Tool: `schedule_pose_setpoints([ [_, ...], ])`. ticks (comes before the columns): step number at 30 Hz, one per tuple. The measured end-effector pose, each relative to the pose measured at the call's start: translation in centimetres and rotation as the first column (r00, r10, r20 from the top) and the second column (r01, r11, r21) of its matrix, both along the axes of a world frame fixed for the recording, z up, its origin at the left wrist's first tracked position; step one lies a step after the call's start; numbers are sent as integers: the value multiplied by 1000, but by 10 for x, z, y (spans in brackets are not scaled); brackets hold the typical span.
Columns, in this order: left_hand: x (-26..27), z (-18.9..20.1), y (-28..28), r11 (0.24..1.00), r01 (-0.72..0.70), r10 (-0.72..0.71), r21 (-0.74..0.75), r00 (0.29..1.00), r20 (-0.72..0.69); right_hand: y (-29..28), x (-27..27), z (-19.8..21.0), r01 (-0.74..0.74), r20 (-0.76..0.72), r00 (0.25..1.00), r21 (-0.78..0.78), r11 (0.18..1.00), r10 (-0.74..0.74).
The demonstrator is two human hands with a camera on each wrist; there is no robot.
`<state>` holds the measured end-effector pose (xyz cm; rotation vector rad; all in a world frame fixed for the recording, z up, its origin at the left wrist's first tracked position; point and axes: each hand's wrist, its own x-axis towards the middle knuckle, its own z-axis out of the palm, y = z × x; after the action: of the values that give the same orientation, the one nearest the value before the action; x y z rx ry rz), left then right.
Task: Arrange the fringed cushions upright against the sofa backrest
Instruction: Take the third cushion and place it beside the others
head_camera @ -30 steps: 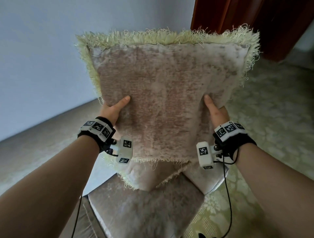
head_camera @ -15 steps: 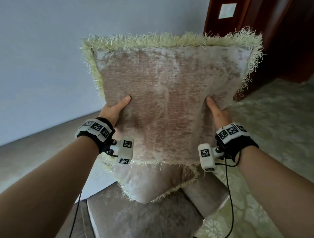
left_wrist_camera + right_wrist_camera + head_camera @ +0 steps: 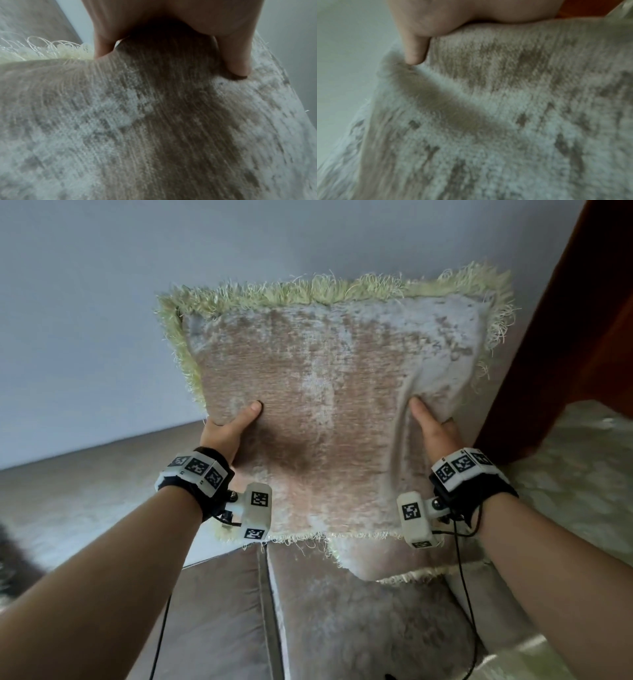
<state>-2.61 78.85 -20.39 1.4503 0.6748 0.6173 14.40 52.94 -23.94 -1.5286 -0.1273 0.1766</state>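
A beige plush cushion [image 3: 329, 412] with a pale yellow-green fringe hangs upright in the air before me. My left hand [image 3: 227, 429] grips its left edge, thumb pressed on the front. My right hand [image 3: 433, 428] grips the right edge the same way, creasing the fabric; the fingers of both are hidden behind. The wrist views show the cushion [image 3: 154, 121] [image 3: 505, 121] close up under each thumb. A second fringed cushion [image 3: 380, 559] lies below, mostly hidden by the held one. The sofa seat [image 3: 359, 628] sits underneath.
A pale wall [image 3: 137, 302] rises behind the sofa's backrest top [image 3: 85, 484]. A dark red-brown door or curtain [image 3: 582, 337] stands at the right. Patterned light fabric [image 3: 575, 491] spreads to the right of the cushions. Cables hang from both wrists.
The view has swung left and tilted down. The held cushion sits further right in the picture, and my right thumb now creases it more deeply. Both grips are unchanged.
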Motion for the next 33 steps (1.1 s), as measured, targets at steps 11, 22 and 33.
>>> schedule_pose_setpoints([
  [11, -239, 20, 79, 986, -156, 152, -54, 985, -76, 125, -182, 31, -246, 132, 963, 87, 965, 234],
  [22, -413, 30, 141, 937, -348, 348, 41, 912, -218, 234, -330, 37, -412, 102, 909, 84, 907, 404],
  [33, -438, -6, 220, 877, -480, 440, 27, 779, -447, 350, -327, 3, -530, 5, 848, -5, 848, 530],
])
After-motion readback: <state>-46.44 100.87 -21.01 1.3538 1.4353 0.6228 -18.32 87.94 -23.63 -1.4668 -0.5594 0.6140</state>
